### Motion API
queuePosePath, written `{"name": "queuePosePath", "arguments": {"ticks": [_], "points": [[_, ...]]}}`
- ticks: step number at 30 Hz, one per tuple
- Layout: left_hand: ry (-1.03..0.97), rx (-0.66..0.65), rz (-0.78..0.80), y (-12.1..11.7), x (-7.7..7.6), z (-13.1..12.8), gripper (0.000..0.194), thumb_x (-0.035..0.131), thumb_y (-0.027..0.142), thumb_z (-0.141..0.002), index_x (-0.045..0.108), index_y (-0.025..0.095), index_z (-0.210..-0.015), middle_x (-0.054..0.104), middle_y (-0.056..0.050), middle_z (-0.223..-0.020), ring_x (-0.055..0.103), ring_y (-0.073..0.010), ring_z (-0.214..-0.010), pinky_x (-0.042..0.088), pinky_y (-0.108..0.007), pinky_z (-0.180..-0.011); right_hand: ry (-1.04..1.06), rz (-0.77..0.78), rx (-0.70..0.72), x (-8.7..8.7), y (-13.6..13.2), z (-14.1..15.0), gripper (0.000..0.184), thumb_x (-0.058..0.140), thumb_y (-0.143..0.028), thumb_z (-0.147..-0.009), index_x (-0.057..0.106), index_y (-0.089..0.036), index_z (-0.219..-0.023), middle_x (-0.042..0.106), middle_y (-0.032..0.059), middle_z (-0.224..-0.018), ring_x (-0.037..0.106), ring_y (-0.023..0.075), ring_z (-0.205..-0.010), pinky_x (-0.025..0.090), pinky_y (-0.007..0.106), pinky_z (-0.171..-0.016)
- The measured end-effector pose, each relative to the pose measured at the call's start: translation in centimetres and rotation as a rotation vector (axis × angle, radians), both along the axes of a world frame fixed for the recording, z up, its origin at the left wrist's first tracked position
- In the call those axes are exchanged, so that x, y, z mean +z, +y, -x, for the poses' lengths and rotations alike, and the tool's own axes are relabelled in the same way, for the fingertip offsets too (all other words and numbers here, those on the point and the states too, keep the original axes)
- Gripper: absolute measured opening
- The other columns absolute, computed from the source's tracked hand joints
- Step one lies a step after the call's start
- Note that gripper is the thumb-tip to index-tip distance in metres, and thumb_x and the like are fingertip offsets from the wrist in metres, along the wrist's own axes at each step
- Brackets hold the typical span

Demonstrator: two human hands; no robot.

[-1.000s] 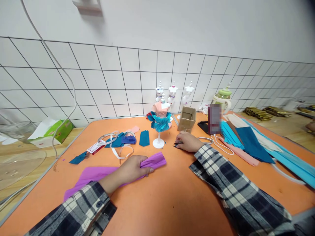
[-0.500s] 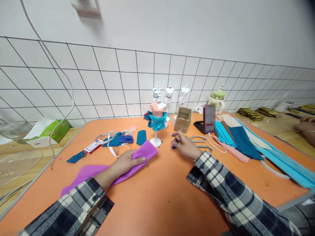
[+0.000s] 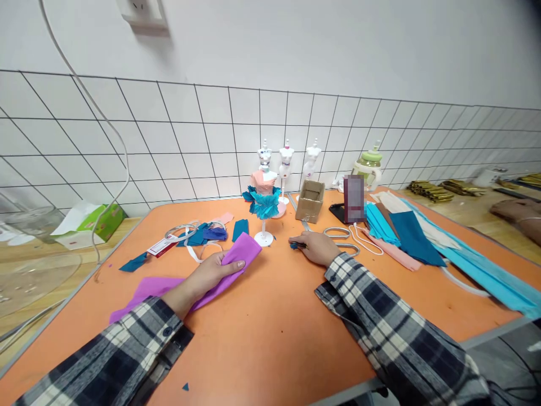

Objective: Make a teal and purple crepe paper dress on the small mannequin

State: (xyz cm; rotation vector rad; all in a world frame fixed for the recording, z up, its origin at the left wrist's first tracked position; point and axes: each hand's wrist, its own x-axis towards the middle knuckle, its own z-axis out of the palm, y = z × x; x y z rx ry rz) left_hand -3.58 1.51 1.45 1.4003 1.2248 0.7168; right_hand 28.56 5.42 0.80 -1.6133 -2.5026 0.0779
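Observation:
My left hand [image 3: 211, 273] grips a folded strip of purple crepe paper [image 3: 243, 252] that trails back along the orange table [image 3: 274, 332] toward my sleeve. My right hand [image 3: 316, 246] rests on the table with its fingers pinched on a small dark blue scrap [image 3: 295, 245]. A little mannequin [image 3: 264, 197] on a white stand, dressed in pink with a teal ruffled skirt, stands just beyond and between my hands. White-handled scissors [image 3: 343, 239] lie just right of my right hand.
Teal and blue paper pieces [image 3: 203, 235] and white ribbon lie at left centre. A cardboard box [image 3: 310, 201], three bare mannequins [image 3: 286, 160], a phone [image 3: 353, 198], a green-lidded bottle [image 3: 368, 165] and blue paper sheets [image 3: 406, 237] fill the right. A tissue box [image 3: 91, 224] sits far left. Another person's arm [image 3: 518, 214] shows at far right.
My left hand has slid the purple paper forward and left toward the mannequin's base. My right hand lifted from the scissors area, then settled again pinching a dark scrap. The view shifted.

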Motion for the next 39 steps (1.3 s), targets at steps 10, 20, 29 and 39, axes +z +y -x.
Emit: {"name": "queuePosePath", "arguments": {"ticks": [10, 20, 29, 39], "points": [[-0.334, 0.132, 0.127, 1.6, -0.3, 1.0, 0.034, 0.089, 0.035, -0.059, 0.066, 0.013, -0.071, 0.069, -0.002, -0.062, 0.059, -0.0124, -0.054, 0.046, -0.020, -0.052, 0.029, -0.055, 0.082, 0.1, -1.4, 2.4, 0.028, 0.057, -0.021, -0.090, 0.069, -0.025, -0.115, 0.068, 0.0041, -0.122, 0.066, 0.0199, -0.103, 0.046, 0.027, -0.080], [-0.501, 0.195, 0.182, 2.1, -0.1, 1.3, 0.020, 0.082, 0.017, -0.070, 0.064, 0.015, -0.078, 0.070, -0.002, -0.068, 0.067, -0.0138, -0.057, 0.061, -0.024, -0.062, 0.107, -0.181, 0.992, -1.7, -11.8, 15.7, 0.038, 0.049, -0.021, -0.098, 0.057, -0.036, -0.131, 0.073, -0.0070, -0.098, 0.061, 0.0113, -0.074, 0.036, 0.027, -0.054], [-0.495, 0.219, 0.233, 2.3, -0.1, 1.5, 0.022, 0.082, 0.016, -0.071, 0.061, 0.014, -0.078, 0.070, -0.003, -0.067, 0.069, -0.0147, -0.061, 0.062, -0.025, -0.064, -0.031, 0.045, 1.216, 1.7, -11.5, 19.9, 0.030, 0.058, -0.015, -0.088, 0.064, -0.024, -0.116, 0.066, -0.0038, -0.117, 0.065, 0.0098, -0.086, 0.042, 0.025, -0.050], [-0.442, 0.157, 0.206, 1.8, 0.0, 1.4, 0.034, 0.089, 0.029, -0.061, 0.064, 0.016, -0.080, 0.070, -0.002, -0.069, 0.066, -0.0149, -0.064, 0.058, -0.026, -0.068, 0.393, -0.201, 0.825, 3.7, -5.0, 13.2, 0.032, 0.039, -0.017, -0.099, 0.069, -0.027, -0.106, 0.073, -0.0019, -0.106, 0.067, 0.0130, -0.098, 0.051, 0.026, -0.083]]}}
